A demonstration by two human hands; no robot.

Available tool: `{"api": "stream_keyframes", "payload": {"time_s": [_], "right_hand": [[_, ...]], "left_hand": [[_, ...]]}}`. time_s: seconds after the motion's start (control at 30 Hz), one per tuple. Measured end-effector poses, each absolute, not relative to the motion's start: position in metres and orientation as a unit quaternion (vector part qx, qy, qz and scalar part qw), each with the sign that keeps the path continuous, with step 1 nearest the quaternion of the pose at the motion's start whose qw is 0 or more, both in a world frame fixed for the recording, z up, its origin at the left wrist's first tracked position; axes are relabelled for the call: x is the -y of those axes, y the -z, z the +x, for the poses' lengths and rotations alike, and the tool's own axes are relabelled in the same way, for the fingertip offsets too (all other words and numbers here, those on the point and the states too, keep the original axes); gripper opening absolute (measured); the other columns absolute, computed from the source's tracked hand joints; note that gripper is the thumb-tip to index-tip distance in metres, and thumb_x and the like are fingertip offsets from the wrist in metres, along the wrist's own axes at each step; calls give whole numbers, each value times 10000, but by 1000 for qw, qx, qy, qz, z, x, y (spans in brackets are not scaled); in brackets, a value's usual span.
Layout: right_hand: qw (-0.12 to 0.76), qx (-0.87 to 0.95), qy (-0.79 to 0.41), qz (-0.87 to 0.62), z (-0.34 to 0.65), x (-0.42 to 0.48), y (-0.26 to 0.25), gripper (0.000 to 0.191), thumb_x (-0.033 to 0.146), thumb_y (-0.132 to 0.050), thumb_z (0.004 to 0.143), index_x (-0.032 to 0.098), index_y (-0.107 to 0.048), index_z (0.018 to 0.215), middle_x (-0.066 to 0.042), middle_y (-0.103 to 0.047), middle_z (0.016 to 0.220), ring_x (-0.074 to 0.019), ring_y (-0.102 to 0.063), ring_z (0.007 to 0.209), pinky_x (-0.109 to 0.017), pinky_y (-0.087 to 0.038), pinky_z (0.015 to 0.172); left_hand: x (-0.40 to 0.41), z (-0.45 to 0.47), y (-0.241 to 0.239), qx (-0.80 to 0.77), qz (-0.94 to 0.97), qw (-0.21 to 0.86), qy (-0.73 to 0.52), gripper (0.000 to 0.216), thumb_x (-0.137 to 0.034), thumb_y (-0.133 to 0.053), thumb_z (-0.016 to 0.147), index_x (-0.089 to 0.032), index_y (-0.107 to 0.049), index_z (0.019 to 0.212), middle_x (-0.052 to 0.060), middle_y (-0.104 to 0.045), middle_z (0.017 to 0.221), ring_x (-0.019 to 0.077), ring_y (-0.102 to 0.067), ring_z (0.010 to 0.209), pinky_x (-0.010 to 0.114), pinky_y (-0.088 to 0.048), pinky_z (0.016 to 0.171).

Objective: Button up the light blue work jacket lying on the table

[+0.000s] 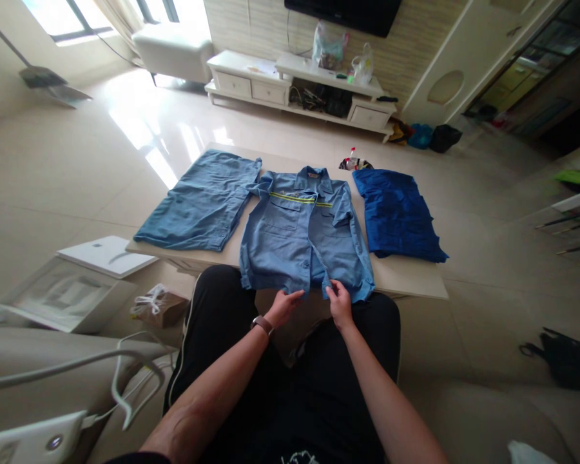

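A light blue work shirt point(283, 241) with a yellow stripe across the chest lies front side up on the low table, collar at the far end. Its front is partly open, and its bottom hem hangs over the table's near edge. My left hand point(284, 308), with a watch on the wrist, pinches the hem just left of the front opening. On the other side of the opening, my right hand point(339, 304) grips the hem's corner between thumb and fingers. Folded light blue cloth point(200, 200) lies left of the shirt, and a folded dark blue garment point(396, 212) lies to its right.
The pale table point(410, 277) stands right before my knees. Beyond its far edge is a bottle with a red cap point(352, 154). White boxes point(101, 254) and a small brown box point(159, 308) sit at the left. A white TV cabinet point(270, 90) stands along the far wall.
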State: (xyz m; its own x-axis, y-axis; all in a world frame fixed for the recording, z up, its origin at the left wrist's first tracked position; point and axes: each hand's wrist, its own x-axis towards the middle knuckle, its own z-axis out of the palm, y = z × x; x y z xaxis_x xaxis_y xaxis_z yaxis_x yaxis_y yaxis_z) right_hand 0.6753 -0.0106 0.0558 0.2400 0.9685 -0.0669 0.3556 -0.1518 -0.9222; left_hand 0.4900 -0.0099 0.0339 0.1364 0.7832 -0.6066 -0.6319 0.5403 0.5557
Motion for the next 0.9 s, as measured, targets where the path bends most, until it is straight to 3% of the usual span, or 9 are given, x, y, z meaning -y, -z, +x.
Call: {"api": "stream_keyframes", "payload": {"time_s": [0.13,0.27,0.5,0.63,0.77,0.9], "right_hand": [[453,473,-392,-646,672,19,-68,357,480,-635,843,181,-726,1015,-88,-781,975,-251,-707,898,-371,-562,839],[464,461,-406,-638,663,24,-73,318,442,-669,827,190,-743,1005,-88,-789,992,-258,-715,932,-397,-559,889],[469,466,-416,-624,653,22,-78,316,323,-675,773,195,-732,1056,-101,-781,1084,-261,-720,1009,-422,-559,944],[471,465,-409,-629,651,19,-83,360,324,-725,733,197,-698,1069,-91,-769,1005,-257,-729,955,-425,-575,917],[462,482,-373,-645,648,18,-88,333,328,-728,729,201,-661,1030,-68,-737,905,-245,-726,845,-404,-598,828],[410,565,-273,-662,643,21,-96,218,288,-625,824,204,-669,1021,-86,-744,918,-249,-715,836,-394,-584,810]], "left_hand": [[14,493,-40,-430,100,759,-479,454,-249,-1017,523,-134,-673,795,67,-763,867,162,-718,787,303,-582,803],[13,493,-44,-416,121,761,-483,460,-285,-1023,483,-122,-705,773,64,-762,847,156,-706,762,313,-576,813],[11,494,-45,-414,178,752,-481,448,-313,-999,518,-94,-768,834,108,-785,879,184,-708,763,331,-554,808],[12,494,-46,-430,217,728,-488,401,-302,-974,557,-93,-774,835,106,-787,866,187,-689,739,317,-534,763],[10,493,-49,-449,261,696,-496,362,-282,-951,586,-98,-788,851,105,-795,894,210,-689,771,325,-529,781],[9,493,-50,-453,299,676,-498,322,-281,-935,600,-104,-793,829,92,-793,862,216,-681,757,329,-528,773]]}}
